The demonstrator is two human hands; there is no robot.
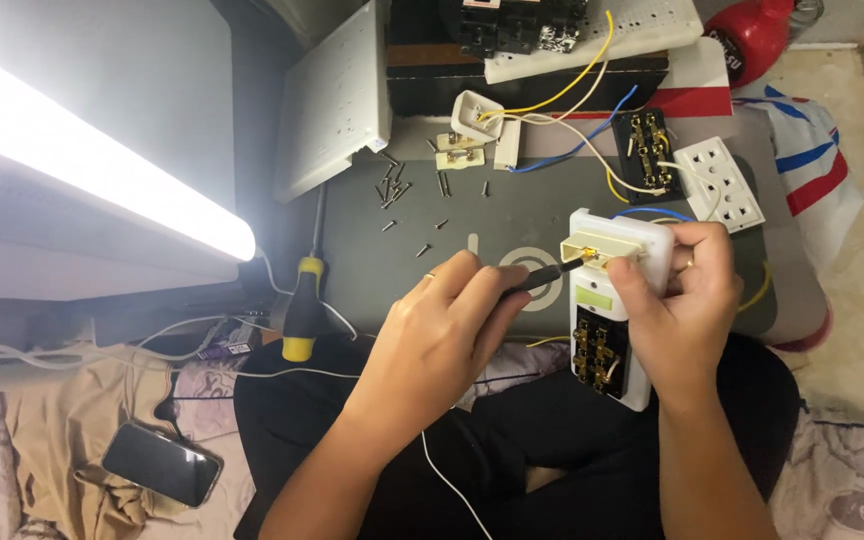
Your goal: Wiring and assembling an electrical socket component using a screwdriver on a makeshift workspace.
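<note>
My right hand [687, 305] grips a white switch-and-socket plate [620, 330], held back side up, with brass terminals and a cream switch module showing. My left hand [447, 320] holds a small black screwdriver [542, 276] whose tip touches a brass terminal at the top of the cream module [597, 252]. Blue and yellow wires [592, 130] run from the plate toward other parts on the dark grey mat [512, 215].
Several loose screws [402, 190] lie on the mat. A yellow-and-black screwdriver [302, 310] rests at the mat's left edge. A white socket [720, 183], a black socket back [649, 148] and cream parts [472, 135] sit further off. A phone [162, 463] lies lower left; a bright lamp [102, 170] at left.
</note>
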